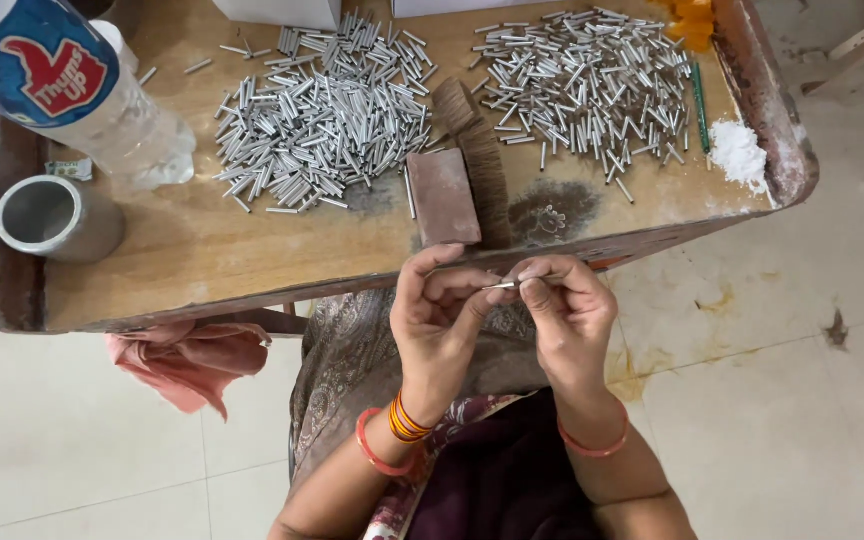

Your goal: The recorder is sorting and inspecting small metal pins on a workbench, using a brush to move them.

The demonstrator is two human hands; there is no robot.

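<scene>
My left hand [439,318] and my right hand [566,305] meet just in front of the wooden table's near edge [252,300], over my lap. Between their fingertips they pinch one small silver metal tube [504,285], held roughly level. On the table lie two heaps of the same short silver tubes: one at the middle left [324,115] and one at the back right [587,85]. A brush with a reddish-brown wooden back [444,196] and dark bristles lies between the heaps, close to my hands.
A clear plastic bottle with a blue label [72,85] lies at the table's left, beside a grey metal cup [54,217]. White powder [738,152] and a green stick [700,95] sit at the right edge. A pink cloth [192,360] hangs below the table.
</scene>
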